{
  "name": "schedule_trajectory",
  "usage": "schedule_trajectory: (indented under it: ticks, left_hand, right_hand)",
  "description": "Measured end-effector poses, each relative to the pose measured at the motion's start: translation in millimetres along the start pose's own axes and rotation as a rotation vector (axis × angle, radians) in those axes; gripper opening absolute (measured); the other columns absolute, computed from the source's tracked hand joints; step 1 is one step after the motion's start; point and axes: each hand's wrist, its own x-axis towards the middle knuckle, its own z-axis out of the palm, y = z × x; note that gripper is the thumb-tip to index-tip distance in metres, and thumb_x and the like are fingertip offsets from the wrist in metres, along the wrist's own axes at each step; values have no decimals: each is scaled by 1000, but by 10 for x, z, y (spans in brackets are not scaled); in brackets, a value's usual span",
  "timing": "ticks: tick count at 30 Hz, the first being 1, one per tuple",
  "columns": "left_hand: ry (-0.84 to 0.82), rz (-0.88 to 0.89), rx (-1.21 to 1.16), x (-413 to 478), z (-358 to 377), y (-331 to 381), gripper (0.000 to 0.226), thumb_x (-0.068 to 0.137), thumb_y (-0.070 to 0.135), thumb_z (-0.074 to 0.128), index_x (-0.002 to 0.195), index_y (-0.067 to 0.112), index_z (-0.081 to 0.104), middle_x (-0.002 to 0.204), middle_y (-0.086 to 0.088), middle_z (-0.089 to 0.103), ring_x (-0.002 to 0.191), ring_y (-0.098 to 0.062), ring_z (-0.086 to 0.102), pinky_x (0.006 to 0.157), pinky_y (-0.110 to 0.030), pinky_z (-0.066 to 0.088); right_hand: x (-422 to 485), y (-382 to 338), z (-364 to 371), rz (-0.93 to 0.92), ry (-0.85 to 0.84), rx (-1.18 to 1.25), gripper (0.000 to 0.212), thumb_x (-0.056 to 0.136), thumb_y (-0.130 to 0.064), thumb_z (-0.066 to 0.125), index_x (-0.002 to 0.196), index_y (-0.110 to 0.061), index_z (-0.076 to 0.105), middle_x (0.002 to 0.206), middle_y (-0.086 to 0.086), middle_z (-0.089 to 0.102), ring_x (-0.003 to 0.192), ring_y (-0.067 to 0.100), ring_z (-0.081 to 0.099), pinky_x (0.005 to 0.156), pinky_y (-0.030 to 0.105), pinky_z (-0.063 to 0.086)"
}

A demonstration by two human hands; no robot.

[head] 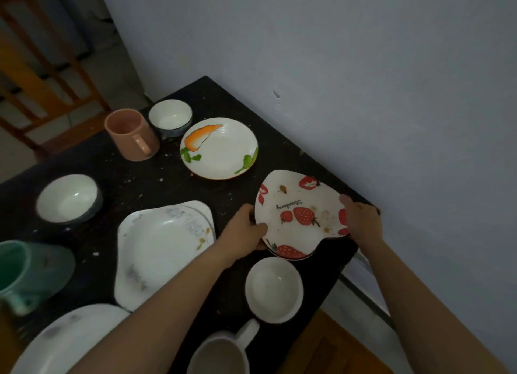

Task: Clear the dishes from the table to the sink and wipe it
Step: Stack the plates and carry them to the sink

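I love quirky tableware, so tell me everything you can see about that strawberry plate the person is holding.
The strawberry plate is heart-shaped, white and glossy like ceramic, printed with red strawberries and the word "Strawberry" in script. Brownish food specks dot its face. It sits near the edge of the dark table closest to the wall. The left hand grips its left rim and the right hand its right rim. A second dark edge shows beneath, so it may rest on another plate; whether it is lifted is unclear.

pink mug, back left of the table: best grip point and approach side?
Take the pink mug by its handle, coming from the near side. It stands upright with the handle turned toward the camera. The small bowl sits close on its far right, so a grip around the body looks more cramped there.
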Motion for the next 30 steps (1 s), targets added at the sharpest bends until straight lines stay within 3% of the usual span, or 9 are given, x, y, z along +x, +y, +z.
schedule_trajectory:
  ticks: [3,6,9,13,18,21,26,28,30]
  left_hand:
    - [49,44,57,-332,-467,-94,22,91,13,52,107,27,47,106,-4,65,91,-18,67,71,-33,58]
    - [197,60,183,-656,-908,-220,24,93,17,47,114,30,42,106,1,64,86,-10,64,66,-24,52]
    - [337,61,333,-845,-1236,-411,37,95,18,44,131,24,38,115,0,58,87,-9,56,74,-24,45]
    - [419,21,603,-939,-1591,-670,42,97,15,40,137,10,28,91,0,57,74,-12,55,61,-24,44]
    - [417,-37,805,-931,-1835,-854,39,98,19,40,132,5,27,78,-1,54,65,-13,52,63,-31,44]
    - [405,-62,823,-900,-1878,-899,41,97,19,40,133,6,25,81,-5,57,67,-15,54,65,-33,47]
    - [402,-60,839,-878,-1892,-929,41,97,21,40,133,8,25,80,-3,56,66,-15,54,63,-31,47]
    - [402,-61,845,-882,-1882,-946,35,98,22,39,129,10,28,78,-2,55,64,-13,53,63,-31,48]
    - [413,-62,824,-902,-1877,-957,33,98,23,38,128,11,31,86,-6,59,71,-18,57,70,-36,51]
  right_hand:
    - [-436,-111,192,-99,-111,-11,40,93,-39,53,67,-8,53,70,11,57,63,23,53,58,27,41]
    - [-824,-271,488,-169,-261,-76,36,93,-38,53,74,-8,58,68,6,59,62,18,55,57,24,43]
    - [-1037,-396,894,-207,-321,-211,30,96,-31,49,73,-12,54,70,2,55,61,12,53,59,24,43]
    - [-1264,-454,1356,-288,-379,-385,23,99,-24,42,81,-15,52,79,1,53,69,9,51,63,23,42]
    - [-1388,-433,1623,-302,-411,-507,25,100,-26,41,78,-17,50,78,0,51,68,8,49,66,23,41]
    - [-1416,-419,1680,-294,-417,-538,22,100,-26,40,86,-15,52,77,-1,50,67,7,49,63,22,39]
    - [-1432,-461,1671,-303,-414,-604,24,100,-28,40,82,-16,51,82,2,53,70,8,50,74,27,46]
    - [-1443,-477,1647,-287,-426,-621,24,100,-28,40,80,-17,50,86,4,55,70,8,51,74,27,48]
    - [-1522,-516,1615,-260,-436,-637,19,99,-28,42,90,-15,53,99,7,58,78,10,56,79,28,50]
